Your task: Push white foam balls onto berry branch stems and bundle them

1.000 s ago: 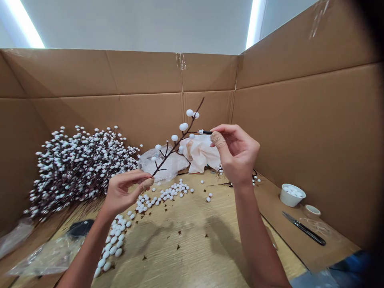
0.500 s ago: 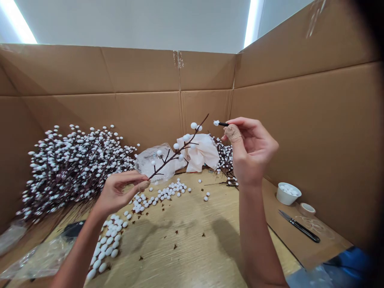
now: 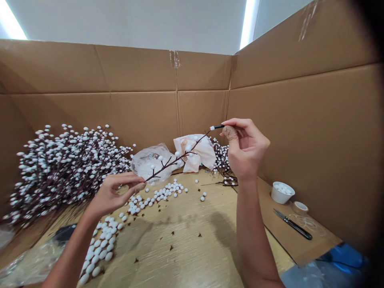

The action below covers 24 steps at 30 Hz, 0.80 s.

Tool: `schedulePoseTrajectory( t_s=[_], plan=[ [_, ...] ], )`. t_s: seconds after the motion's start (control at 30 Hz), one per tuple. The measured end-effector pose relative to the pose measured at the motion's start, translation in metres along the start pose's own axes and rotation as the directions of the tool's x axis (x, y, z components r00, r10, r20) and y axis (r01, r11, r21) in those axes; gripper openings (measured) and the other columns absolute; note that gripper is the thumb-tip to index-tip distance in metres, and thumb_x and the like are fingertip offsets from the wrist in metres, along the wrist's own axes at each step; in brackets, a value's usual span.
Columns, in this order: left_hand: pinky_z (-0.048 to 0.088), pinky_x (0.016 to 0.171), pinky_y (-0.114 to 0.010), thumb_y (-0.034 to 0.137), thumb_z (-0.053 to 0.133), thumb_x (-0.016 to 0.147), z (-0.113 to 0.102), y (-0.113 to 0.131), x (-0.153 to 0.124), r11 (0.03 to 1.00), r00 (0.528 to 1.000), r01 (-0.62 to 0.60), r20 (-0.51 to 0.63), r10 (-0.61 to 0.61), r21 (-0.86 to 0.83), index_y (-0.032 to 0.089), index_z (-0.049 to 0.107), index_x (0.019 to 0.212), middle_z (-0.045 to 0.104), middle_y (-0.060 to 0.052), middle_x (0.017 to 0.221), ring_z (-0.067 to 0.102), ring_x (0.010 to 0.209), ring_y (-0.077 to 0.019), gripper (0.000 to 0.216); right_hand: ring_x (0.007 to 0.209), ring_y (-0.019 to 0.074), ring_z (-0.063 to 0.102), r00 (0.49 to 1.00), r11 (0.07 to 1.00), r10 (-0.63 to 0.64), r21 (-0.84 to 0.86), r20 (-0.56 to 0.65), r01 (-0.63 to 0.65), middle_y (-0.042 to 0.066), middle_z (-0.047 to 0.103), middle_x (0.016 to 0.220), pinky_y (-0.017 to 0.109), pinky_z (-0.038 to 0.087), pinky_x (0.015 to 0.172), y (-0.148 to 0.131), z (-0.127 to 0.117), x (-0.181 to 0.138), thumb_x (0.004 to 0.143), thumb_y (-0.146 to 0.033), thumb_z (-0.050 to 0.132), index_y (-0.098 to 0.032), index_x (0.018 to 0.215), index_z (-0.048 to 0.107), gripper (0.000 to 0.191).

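Brown berry twig [image 3: 168,163] is up over the table [image 3: 186,262] — my left hand [image 3: 115,193] pinches its low end. My right hand [image 3: 246,150] pinches a black stick [image 3: 219,127], white tip [image 3: 212,128] by the twig's top.

No lettering, brand, number or sign can be read at this worktable [image 3: 192,256] walled with brown cardboard [image 3: 300,120]. Faint greyish marks show on the crumpled clear plastic bag [image 3: 141,159] at the back, too small and blurred to tell print from creases, while the white tub [image 3: 279,197], the tape roll [image 3: 301,207] and the black-handled cutting tool [image 3: 301,229] at right yield nothing legible.
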<state>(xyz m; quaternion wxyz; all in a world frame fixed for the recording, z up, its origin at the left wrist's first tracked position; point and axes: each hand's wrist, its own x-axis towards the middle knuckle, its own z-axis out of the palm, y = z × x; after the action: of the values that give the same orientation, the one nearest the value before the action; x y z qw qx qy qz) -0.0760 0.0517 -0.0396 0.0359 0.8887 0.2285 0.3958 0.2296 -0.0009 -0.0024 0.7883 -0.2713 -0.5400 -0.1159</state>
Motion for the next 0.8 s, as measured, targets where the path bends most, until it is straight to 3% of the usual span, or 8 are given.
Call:
schedulePoseTrajectory(
  t_s=[0.27,0.8],
  plan=[
    [0.052,0.057,-0.017,0.017,0.064,0.077,-0.0017,0.0021,0.0014,1.000,1.000,-0.019,-0.011,0.020,0.019,0.018,0.071,0.076,0.071,-0.001,0.069,0.065,0.061,-0.0109,0.007,0.076,0.0123,0.060,1.000,0.998,-0.003,-0.063,0.014,0.004,0.002,0.060,0.084,0.028,0.053,0.067,0.0004,-0.0004,-0.0004,0.085,-0.013,0.053,-0.019,0.086,0.064,0.012],
    [0.052,0.059,-0.020,0.016,0.064,0.078,-0.0018,-0.0035,-0.0020,0.999,1.000,-0.021,0.003,0.021,0.030,0.018,0.071,0.080,0.072,-0.002,0.073,0.066,0.065,-0.0117,0.008,0.072,0.0112,0.060,1.000,1.000,0.011,-0.019,-0.001,-0.011,0.001,0.059,0.082,0.026,0.053,0.064,-0.0003,0.0002,0.0000,0.084,-0.013,0.056,-0.019,0.086,0.064,0.010]
  ],
)
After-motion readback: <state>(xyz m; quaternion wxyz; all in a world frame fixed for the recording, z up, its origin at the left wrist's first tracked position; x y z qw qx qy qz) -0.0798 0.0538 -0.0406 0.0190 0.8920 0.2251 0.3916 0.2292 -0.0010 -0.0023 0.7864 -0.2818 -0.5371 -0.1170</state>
